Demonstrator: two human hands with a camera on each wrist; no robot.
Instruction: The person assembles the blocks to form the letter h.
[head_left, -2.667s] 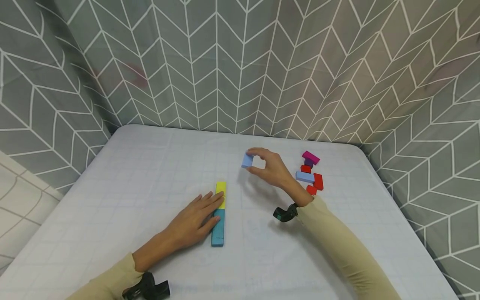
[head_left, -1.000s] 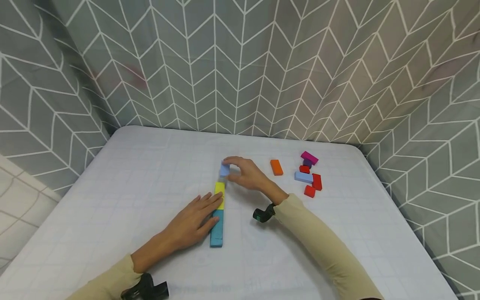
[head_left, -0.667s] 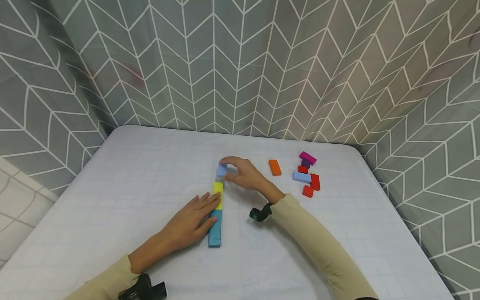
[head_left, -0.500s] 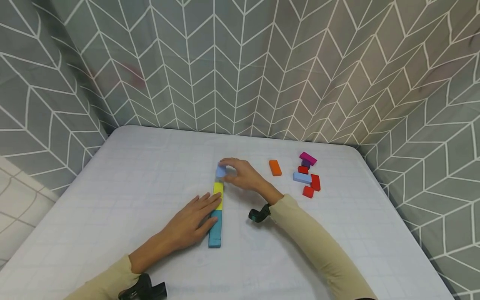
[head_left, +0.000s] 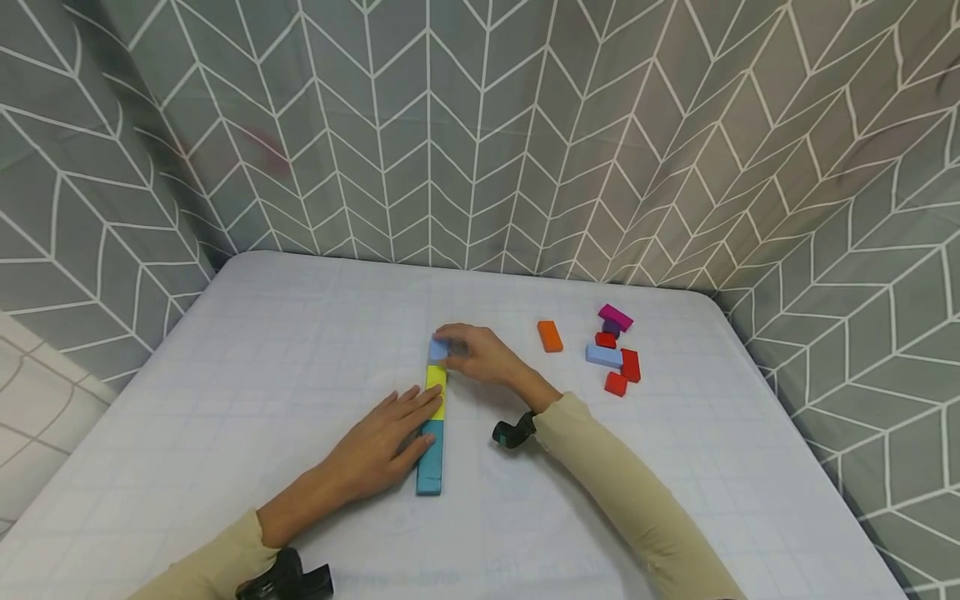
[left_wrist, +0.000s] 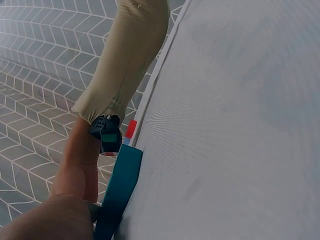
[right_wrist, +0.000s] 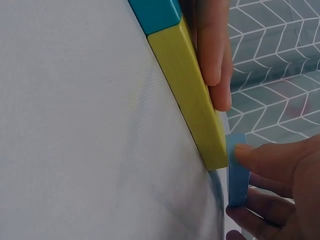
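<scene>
A teal block (head_left: 430,467) and a yellow block (head_left: 435,377) lie end to end in a line on the white-covered table. My left hand (head_left: 382,442) rests along their left side, fingers extended, fingertips on the yellow block and thumb on the teal one. At the yellow block's far end, my right hand (head_left: 483,357) pinches a small light blue block (right_wrist: 238,172) between thumb and fingers. From the right wrist, that block appears right beside the yellow end; whether the two touch I cannot tell. The left wrist view shows the teal block (left_wrist: 120,185) close up.
Right of my right hand lies an orange block (head_left: 550,336). Farther right is a loose cluster: a magenta block (head_left: 616,317), a dark purple one (head_left: 611,328), a longer light blue one (head_left: 603,355) and several red blocks (head_left: 631,365). A patterned grey curtain (head_left: 480,142) hangs behind the table.
My right hand has carried the small light blue block leftward, then nearer to me, up to the yellow block's far end. The orange block came into view. My left hand stays in place.
</scene>
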